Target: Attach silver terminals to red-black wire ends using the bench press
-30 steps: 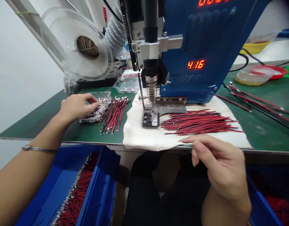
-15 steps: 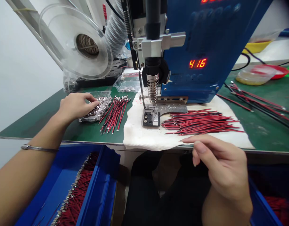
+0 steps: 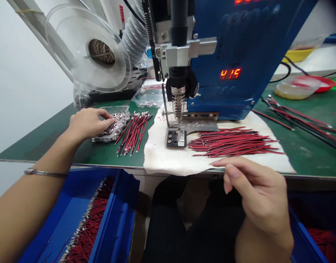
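Over a clear plastic tray (image 3: pixel 123 128) of small metal parts, my left hand (image 3: pixel 87 122) has its thumb and index finger curled together at the tips. What they pinch, if anything, I cannot make out. Beside the tray lies a bundle of red-and-black wires (image 3: pixel 135 131) with metal ends. My right hand (image 3: pixel 259 193) hovers at the table's front edge, index finger stretched out and thumb apart, holding nothing visible. Just beyond it, a pile of red-and-black wires (image 3: pixel 233 141) rests on a white cloth (image 3: pixel 165 160). A small black fixture (image 3: pixel 172 139) stands under the machine's spring-wrapped tip (image 3: pixel 178 104).
The blue machine (image 3: pixel 230 40) with a red display rises behind the cloth. A clear round fume hood (image 3: pixel 72 54) hangs at left. Blue bins (image 3: pixel 113 215) holding wires sit below the table edge. More wires (image 3: pixel 301 117) and plastic bowls (image 3: pixel 296 87) are at right.
Both hands stay in place. The machine's display has gone from 416 to 415.
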`<state>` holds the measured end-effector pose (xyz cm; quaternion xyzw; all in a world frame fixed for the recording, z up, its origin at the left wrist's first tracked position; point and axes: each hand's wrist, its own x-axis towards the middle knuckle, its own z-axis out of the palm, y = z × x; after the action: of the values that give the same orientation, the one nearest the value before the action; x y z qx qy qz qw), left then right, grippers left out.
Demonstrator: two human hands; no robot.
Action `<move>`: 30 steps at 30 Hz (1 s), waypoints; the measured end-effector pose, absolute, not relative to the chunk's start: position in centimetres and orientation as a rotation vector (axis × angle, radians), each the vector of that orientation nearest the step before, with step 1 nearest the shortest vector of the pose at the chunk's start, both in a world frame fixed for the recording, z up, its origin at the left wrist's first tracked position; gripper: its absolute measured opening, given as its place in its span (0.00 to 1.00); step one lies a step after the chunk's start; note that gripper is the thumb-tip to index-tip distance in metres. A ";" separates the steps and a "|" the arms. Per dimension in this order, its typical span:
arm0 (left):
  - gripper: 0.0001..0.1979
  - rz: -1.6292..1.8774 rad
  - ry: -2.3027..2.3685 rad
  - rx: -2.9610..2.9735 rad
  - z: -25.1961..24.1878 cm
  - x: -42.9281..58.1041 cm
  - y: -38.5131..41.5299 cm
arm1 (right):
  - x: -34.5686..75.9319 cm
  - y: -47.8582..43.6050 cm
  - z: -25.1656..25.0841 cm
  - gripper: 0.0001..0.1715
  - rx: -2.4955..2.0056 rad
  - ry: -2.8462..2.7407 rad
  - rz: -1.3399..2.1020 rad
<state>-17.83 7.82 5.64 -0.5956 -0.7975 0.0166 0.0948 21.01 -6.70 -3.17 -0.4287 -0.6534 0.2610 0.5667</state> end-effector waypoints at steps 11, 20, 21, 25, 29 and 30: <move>0.25 -0.056 -2.343 -1.795 5.4 -17.9 7.8 | 21.1 -6.7 -3.1 0.08 -0.985 -1.536 0.619; 0.23 -0.782 -1.977 -1.808 6.2 -16.4 6.0 | 21.1 -6.6 -2.9 0.09 -1.003 -1.550 0.607; 0.22 -0.905 -1.892 -1.873 6.3 -15.4 5.5 | 21.0 -6.6 -2.8 0.09 -1.007 -1.551 0.600; 0.11 -1.431 -1.798 -2.274 6.1 -9.8 2.7 | 20.8 -6.7 -2.9 0.08 -1.034 -1.561 0.538; 0.05 -1.614 -1.754 -2.601 4.9 -5.1 0.1 | 20.6 -6.5 -3.0 0.05 -1.076 -1.581 0.489; 0.05 -1.637 -1.733 -2.624 4.6 -4.5 -0.2 | 20.5 -6.4 -2.9 0.04 -1.079 -1.587 0.489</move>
<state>-4.46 -0.22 4.56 -0.7251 -0.4789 -0.4525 -0.2003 20.49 -6.44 -2.87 -0.4557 -0.6702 0.2062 0.5483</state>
